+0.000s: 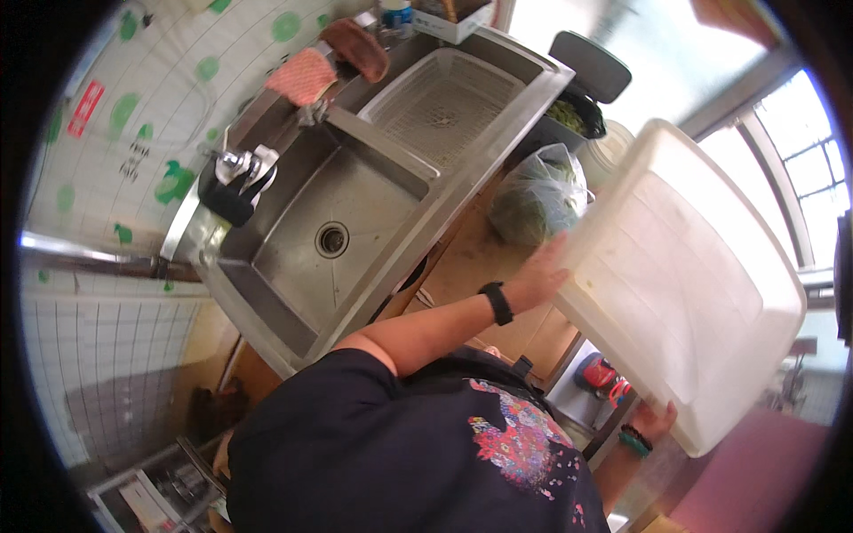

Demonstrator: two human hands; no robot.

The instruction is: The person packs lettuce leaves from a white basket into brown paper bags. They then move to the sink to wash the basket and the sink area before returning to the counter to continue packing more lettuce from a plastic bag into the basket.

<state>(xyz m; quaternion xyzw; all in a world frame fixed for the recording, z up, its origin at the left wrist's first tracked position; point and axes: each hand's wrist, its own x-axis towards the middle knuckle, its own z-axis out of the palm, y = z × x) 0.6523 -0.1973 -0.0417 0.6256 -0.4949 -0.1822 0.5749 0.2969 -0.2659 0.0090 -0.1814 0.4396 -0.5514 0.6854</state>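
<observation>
A large white plastic bin [686, 266] is held up at the right, tilted, its inside facing me. My left hand [536, 270], with a black band at the wrist, grips its near left side; the fingers are partly hidden. At the bin's lower edge, my right hand [653, 420] holds on beside the corner, with a dark and a green bracelet at the wrist. To the left stands a stainless steel double sink [373, 226]. A white mesh basket [446, 100] sits in its far basin, while the near basin shows a drain [331, 240].
A tied clear plastic bag of greens [540, 196] rests on the floor beside the sink, near a lidded trash bin [590, 66] holding green scraps. A pink cloth [303, 76] and a brown glove or cloth [354, 50] lie on the sink's back edge. A pink surface [753, 466] is at lower right.
</observation>
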